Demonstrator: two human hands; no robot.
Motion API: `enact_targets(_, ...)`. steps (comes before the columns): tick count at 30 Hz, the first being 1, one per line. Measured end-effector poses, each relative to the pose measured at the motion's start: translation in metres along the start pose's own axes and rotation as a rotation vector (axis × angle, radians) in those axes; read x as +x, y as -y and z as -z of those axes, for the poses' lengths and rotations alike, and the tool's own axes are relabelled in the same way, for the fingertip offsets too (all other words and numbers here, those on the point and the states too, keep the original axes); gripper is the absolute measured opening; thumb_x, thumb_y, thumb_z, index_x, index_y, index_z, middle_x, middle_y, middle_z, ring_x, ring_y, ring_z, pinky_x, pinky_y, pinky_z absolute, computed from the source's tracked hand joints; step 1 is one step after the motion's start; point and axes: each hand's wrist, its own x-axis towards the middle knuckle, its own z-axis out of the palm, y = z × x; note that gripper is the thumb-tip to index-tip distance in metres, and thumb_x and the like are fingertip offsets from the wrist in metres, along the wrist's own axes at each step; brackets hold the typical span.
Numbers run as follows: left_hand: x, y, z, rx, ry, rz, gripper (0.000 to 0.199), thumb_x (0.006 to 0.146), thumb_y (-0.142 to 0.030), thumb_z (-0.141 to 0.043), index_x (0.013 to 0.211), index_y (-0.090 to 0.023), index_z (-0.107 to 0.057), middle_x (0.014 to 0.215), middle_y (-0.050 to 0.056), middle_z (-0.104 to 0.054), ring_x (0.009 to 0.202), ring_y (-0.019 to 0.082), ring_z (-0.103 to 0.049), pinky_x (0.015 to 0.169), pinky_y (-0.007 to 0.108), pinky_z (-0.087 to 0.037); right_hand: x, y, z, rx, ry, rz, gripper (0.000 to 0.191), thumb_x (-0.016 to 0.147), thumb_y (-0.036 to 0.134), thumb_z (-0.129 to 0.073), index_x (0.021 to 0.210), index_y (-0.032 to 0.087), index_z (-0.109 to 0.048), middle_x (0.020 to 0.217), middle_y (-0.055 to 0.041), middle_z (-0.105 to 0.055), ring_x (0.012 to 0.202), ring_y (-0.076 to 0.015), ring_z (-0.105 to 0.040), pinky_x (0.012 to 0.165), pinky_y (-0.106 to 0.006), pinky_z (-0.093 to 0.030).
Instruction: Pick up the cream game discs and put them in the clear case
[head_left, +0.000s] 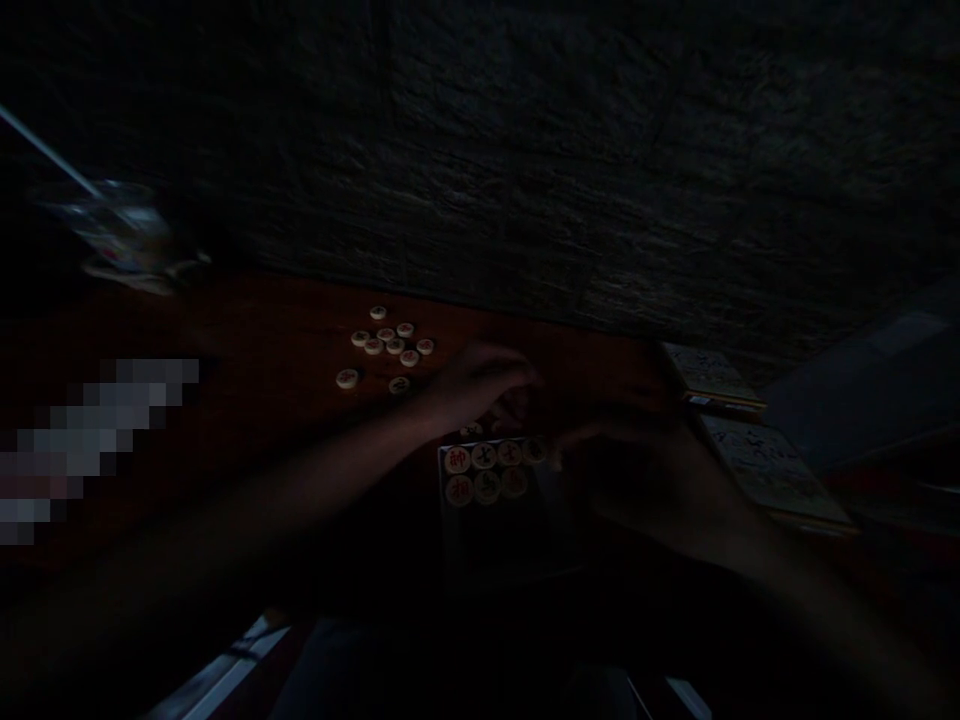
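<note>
The scene is very dark. In the head view, a shallow square box (444,540) sits before me with Chinese chess pieces laid in rows at its far side. A red-marked piece (457,460) fills the far left corner, and a dark-marked piece (487,487) lies in the second row. My left hand (484,385) is just beyond the box, fingers curled downward; what they hold, if anything, is hidden. Beneath it, another piece (471,429) shows at the box's far edge. At the box's right side is my right hand (645,480), a fingertip close to the end piece (535,450); shadow hides its other fingers.
Several loose chess pieces (395,346) are scattered on the wooden table (300,310), left of my left hand. A clear cup with a straw (127,230) stands at the far left. Two flat patterned boxes (772,465) lie at right. A stone wall (480,170) bounds the back.
</note>
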Motion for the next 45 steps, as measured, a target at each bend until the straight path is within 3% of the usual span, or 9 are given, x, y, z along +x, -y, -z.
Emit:
enact_targets(17,-0.002,-0.002,-0.003,0.019,0.026,0.015,0.014,0.093,-0.02,-0.062,0.087,-0.014,-0.074,0.068,0.0,-0.064,0.058,0.012,-0.066,0.051,0.02,-0.054,-0.004,-0.002,-0.009,-0.094,0.148,0.0,0.028,0.083,0.009,-0.075,0.106,0.025,-0.078,0.104,-0.0002,-0.08,0.093,-0.0157,-0.076,0.077,-0.024,-0.056)
enact_targets(25,-0.002,-0.002,-0.004,0.043,0.036,0.008,0.014,0.091,-0.021,-0.063,0.086,-0.014,-0.074,0.069,0.0,-0.065,0.06,0.012,-0.066,0.055,0.022,-0.056,-0.003,-0.005,-0.013,-0.147,0.153,0.047,0.026,0.084,0.01,-0.074,0.105,0.024,-0.077,0.112,-0.0023,-0.079,0.102,-0.0183,-0.075,0.083,-0.026,-0.056)
enact_targets(30,-0.002,-0.002,-0.003,0.039,0.036,0.01,0.014,0.092,-0.019,-0.063,0.087,-0.013,-0.074,0.069,0.0,-0.064,0.059,0.011,-0.066,0.054,0.021,-0.055,-0.003,-0.005,-0.016,-0.168,0.157,0.055,0.027,0.084,0.006,-0.073,0.105,0.024,-0.077,0.104,-0.0004,-0.08,0.09,-0.0152,-0.076,0.074,-0.023,-0.054)
enact_targets(38,-0.003,-0.003,-0.004,0.048,0.033,0.03,0.014,0.093,-0.02,-0.062,0.088,-0.014,-0.073,0.07,0.0,-0.065,0.059,0.012,-0.066,0.055,0.022,-0.056,-0.005,-0.005,-0.016,-0.187,0.171,0.072,0.029,0.08,0.002,-0.076,0.103,0.021,-0.08,0.102,-0.0021,-0.083,0.087,-0.0168,-0.078,0.073,-0.025,-0.055)
enact_targets(45,-0.001,0.0,-0.004,0.048,0.052,0.014,0.013,0.091,-0.022,-0.062,0.088,-0.015,-0.074,0.07,0.0,-0.064,0.06,0.013,-0.067,0.055,0.024,-0.056,-0.006,-0.006,-0.016,-0.22,0.203,0.111,0.035,0.079,0.0,-0.074,0.101,0.026,-0.085,0.095,-0.0005,-0.085,0.085,-0.0188,-0.079,0.07,-0.027,-0.056)
